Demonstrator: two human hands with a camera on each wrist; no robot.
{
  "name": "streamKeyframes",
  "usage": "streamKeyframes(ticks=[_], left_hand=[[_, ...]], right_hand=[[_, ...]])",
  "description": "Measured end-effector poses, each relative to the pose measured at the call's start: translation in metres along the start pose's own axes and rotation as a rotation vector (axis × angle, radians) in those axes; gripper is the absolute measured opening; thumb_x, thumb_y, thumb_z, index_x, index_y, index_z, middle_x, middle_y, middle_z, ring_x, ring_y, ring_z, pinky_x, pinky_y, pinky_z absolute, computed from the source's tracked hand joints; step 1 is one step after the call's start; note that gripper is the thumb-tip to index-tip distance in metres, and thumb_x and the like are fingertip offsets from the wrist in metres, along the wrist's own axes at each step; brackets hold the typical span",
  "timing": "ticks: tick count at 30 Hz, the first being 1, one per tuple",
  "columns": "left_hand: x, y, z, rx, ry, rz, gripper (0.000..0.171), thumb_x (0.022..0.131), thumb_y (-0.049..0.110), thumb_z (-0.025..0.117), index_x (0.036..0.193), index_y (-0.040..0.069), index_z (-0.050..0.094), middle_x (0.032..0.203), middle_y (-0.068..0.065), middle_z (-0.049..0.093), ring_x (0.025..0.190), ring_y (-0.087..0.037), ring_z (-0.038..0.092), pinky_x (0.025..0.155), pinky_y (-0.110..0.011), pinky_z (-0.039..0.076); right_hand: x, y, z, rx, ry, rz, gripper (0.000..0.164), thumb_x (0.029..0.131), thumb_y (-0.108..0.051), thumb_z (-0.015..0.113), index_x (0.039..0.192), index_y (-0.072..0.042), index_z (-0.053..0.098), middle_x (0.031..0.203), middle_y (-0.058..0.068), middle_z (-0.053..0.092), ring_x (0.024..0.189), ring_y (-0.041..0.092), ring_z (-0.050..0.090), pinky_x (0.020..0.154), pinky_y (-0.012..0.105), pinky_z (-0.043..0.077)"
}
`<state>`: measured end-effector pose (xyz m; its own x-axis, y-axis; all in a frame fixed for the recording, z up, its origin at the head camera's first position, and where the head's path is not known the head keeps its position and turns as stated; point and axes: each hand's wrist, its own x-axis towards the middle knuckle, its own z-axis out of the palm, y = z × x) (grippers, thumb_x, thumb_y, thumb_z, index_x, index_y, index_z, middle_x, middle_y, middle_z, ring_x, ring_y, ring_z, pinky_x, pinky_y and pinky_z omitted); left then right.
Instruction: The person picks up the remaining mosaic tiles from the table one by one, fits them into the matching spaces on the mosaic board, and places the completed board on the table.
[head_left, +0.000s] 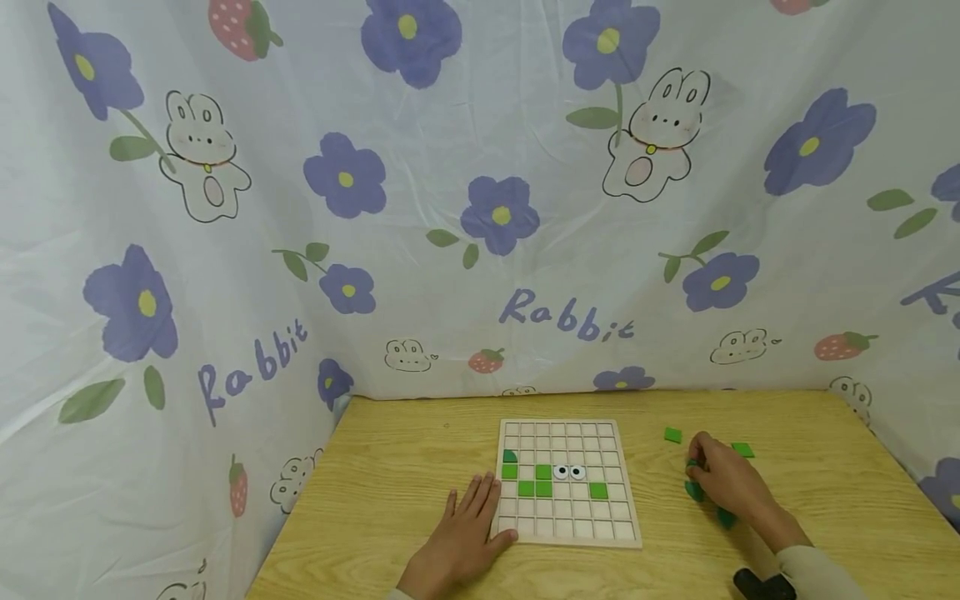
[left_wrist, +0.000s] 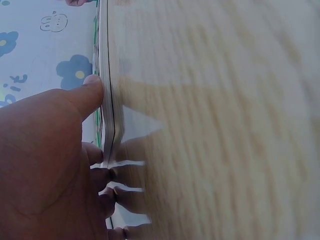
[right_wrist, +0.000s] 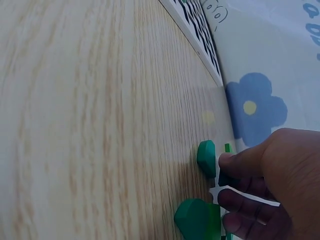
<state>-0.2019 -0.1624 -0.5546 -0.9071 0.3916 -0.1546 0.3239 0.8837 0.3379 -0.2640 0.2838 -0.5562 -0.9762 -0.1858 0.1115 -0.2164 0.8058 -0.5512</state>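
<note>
A wooden grid board (head_left: 570, 527) lies on the table, with several light green square tiles (head_left: 535, 489), a dark green rounded tile (head_left: 510, 457) and two googly-eye pieces (head_left: 569, 472) in its cells. My left hand (head_left: 467, 529) rests beside the board's left edge, fingers straight, its thumb at the near left corner. To the right of the board, my right hand (head_left: 731, 479) pinches a dark green tile (right_wrist: 228, 180) between thumb and fingers, which partly hide it. Below those fingers lie a dark green tile (head_left: 694, 492) and another dark green tile (head_left: 726, 518).
Loose light green tiles lie around the right hand: one square tile (head_left: 672, 435) beyond it and another green tile (head_left: 742, 450) to its right. A black object (head_left: 763, 583) shows by the right sleeve. A printed curtain (head_left: 420, 333) hangs along the wooden table's (head_left: 405, 450) back edge.
</note>
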Motion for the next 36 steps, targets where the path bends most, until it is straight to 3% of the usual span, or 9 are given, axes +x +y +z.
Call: streamKeyframes(ticks=[9, 16, 24, 36], left_hand=[[0.001, 0.001, -0.001, -0.001, -0.001, 0.002, 0.086, 0.109, 0.06, 0.049, 0.171, 0.006, 0.023, 0.18, -0.013, 0.017, 0.167, -0.037, 0.016, 0.13, -0.069, 0.016], [0.001, 0.001, -0.002, -0.004, -0.002, 0.006, 0.086, 0.109, 0.06, 0.049, 0.171, 0.006, 0.022, 0.18, -0.013, 0.016, 0.167, -0.037, 0.015, 0.13, -0.069, 0.015], [0.001, 0.001, -0.001, -0.002, 0.009, 0.005, 0.086, 0.109, 0.06, 0.05, 0.171, 0.006, 0.023, 0.18, -0.014, 0.017, 0.167, -0.038, 0.016, 0.13, -0.069, 0.016], [0.001, 0.0, 0.001, -0.009, 0.003, 0.009, 0.087, 0.109, 0.06, 0.049, 0.171, 0.005, 0.022, 0.18, -0.014, 0.016, 0.167, -0.038, 0.016, 0.13, -0.069, 0.015]], right_hand=[[0.002, -0.01, 0.0, 0.063, 0.026, -0.013, 0.018, 0.101, -0.005, 0.071, 0.108, -0.003, 0.054, 0.086, 0.004, 0.061, 0.069, 0.013, 0.052, 0.056, 0.027, 0.042], [0.005, -0.023, 0.002, 0.06, 0.123, -0.084, 0.019, 0.098, -0.002, 0.073, 0.114, 0.0, 0.063, 0.106, 0.013, 0.072, 0.095, 0.027, 0.072, 0.073, 0.038, 0.058], [0.012, -0.043, 0.002, 0.068, 0.139, -0.123, 0.015, 0.097, -0.003, 0.076, 0.108, -0.003, 0.065, 0.088, 0.0, 0.066, 0.072, 0.005, 0.054, 0.061, 0.025, 0.046], [0.015, -0.066, 0.005, 0.125, 0.097, -0.118, 0.01, 0.101, -0.007, 0.073, 0.107, -0.008, 0.064, 0.085, -0.002, 0.062, 0.07, 0.006, 0.05, 0.06, 0.025, 0.043]])
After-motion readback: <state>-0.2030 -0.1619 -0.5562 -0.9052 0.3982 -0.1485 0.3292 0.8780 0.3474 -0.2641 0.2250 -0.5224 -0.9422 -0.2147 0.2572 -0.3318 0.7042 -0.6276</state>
